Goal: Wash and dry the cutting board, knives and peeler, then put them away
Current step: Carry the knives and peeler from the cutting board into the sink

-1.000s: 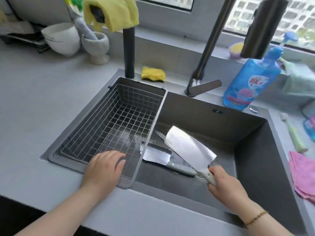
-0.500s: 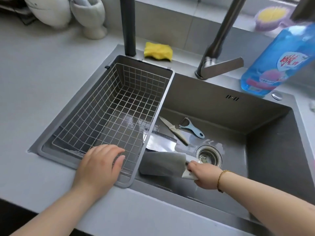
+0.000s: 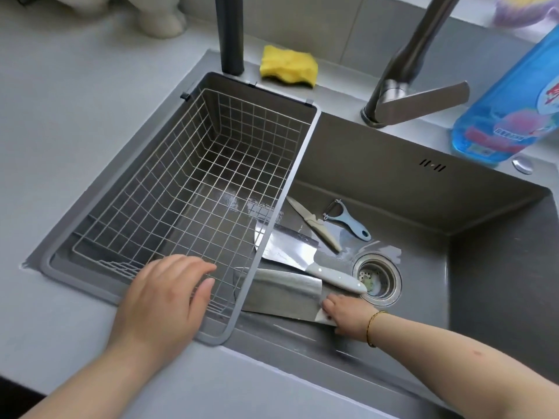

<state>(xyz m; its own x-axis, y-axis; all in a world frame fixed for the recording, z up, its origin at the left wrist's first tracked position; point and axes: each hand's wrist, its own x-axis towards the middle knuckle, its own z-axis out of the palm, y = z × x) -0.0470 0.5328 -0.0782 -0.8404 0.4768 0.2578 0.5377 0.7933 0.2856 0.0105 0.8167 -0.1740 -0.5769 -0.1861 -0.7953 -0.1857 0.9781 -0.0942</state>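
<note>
Here, at lower left, a person's left hand (image 3: 163, 300) rests with relaxed, spread fingers on the near corner of a wire basket (image 3: 292, 176). At lower centre, well apart from it, the right hand (image 3: 344, 317) is closed round the pale handle of a cleaver (image 3: 278, 294). Its blade lies flat on the floor of the sink (image 3: 393, 192), the far end tucked under the basket's rim. Just above it lies a second cleaver (image 3: 290, 246), its handle pointing toward the drain (image 3: 378, 278) and crossing close to the gripping fingers. A small knife (image 3: 314, 223) and a peeler (image 3: 348, 220) sit side by side further up the frame. The cutting board is not in view. A sponge (image 3: 289, 66) waits at top centre, beside the faucet (image 3: 402, 83), with a soap bottle (image 3: 511, 107) at the right edge. Washing appears not yet begun, with the tools gathered in the basin. The step in hand looks to be handling the cleaver on the wet sink floor. Doing it well probably means keeping a full grip on the slick handle and sliding the blade flat and clear of the basket before tilting or lifting it. The edge should stay turned away from the left hand and from the second cleaver's handle, which could be knocked. The left hand is well placed to steady the basket.
</note>
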